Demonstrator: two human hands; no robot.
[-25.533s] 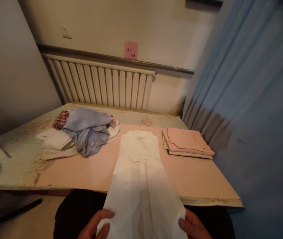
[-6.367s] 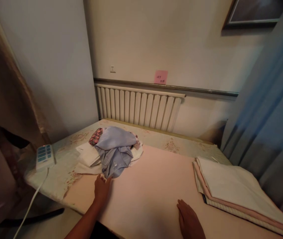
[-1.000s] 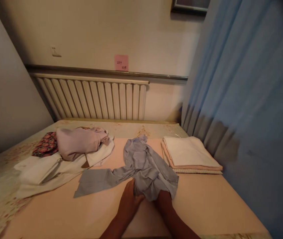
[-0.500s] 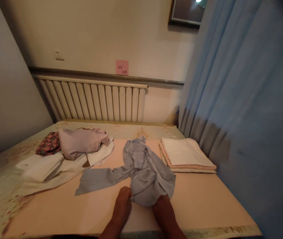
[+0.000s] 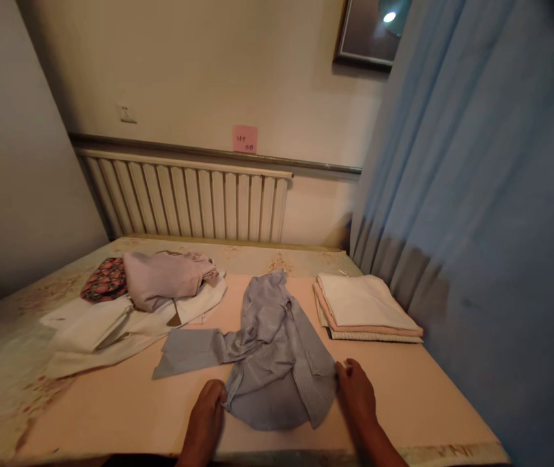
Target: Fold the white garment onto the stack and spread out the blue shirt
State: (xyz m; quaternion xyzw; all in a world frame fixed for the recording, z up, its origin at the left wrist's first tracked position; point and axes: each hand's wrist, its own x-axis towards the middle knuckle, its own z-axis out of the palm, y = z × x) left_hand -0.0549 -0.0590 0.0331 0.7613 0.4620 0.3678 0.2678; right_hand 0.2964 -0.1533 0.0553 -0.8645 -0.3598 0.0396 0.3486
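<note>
A light blue striped shirt (image 5: pixel 272 350) lies rumpled in the middle of the pink-topped table (image 5: pixel 403 389), one sleeve stretched out to the left. My left hand (image 5: pixel 207 415) pinches the shirt's lower left hem, fingers closed on the cloth. At the lower right hem my right hand (image 5: pixel 357 397) grips the fabric edge. Both hands sit near the table's front edge, wide apart, with the hem spread between them.
A folded stack of white and pink garments (image 5: pixel 364 308) lies at the right. On the left a loose pile (image 5: pixel 131 305) holds a lilac garment, white cloth and a floral piece. A radiator (image 5: pixel 184 201) runs along the back wall; a blue curtain (image 5: pixel 476 194) hangs at right.
My hands have moved apart, pulling the shirt's hem wider and toward the front edge. The shirt body lies flatter than half a second ago.
</note>
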